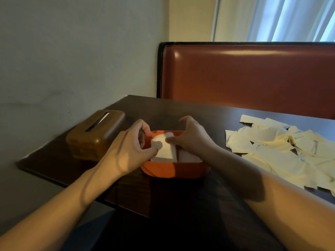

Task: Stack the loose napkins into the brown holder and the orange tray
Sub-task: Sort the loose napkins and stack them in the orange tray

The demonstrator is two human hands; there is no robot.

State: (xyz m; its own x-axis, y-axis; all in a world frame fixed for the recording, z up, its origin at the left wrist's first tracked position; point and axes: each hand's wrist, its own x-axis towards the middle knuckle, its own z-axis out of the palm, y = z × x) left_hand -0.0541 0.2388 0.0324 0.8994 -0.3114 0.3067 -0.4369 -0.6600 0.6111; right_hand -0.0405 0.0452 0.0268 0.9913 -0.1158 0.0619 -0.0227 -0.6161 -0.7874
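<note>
The orange tray (174, 172) sits near the front edge of the dark wooden bench (163, 109), with a strip of bare wood between its near wall and that edge; bare bench top also lies behind it, running back to the far edge. To its left, close to the wall-side edge, stands the brown holder (95, 134), apart from the tray, its top slot running away from the viewer and slightly to the right, a sliver of white showing in the slot. To the right, a spread pile of loose napkins (282, 147) covers the bench out to the frame's edge, leaving a gap of dark wood between it and the tray. The tray's long axis runs left to right, and white napkins (166, 151) lie inside it in two side-by-side stacks. The left hand (132, 151) curls over the tray's left end, its fingers (157, 144) and thumb pinching the top napkin of the left stack. The right hand (192, 136) reaches over the tray's far side, fingers bent, thumb and fingertip touching the same white napkin near its far edge. A pale wall (72, 60) borders the bench on the left; a red-brown padded seat back (253, 77) stands behind it, with a light curtain (281, 19) above.
</note>
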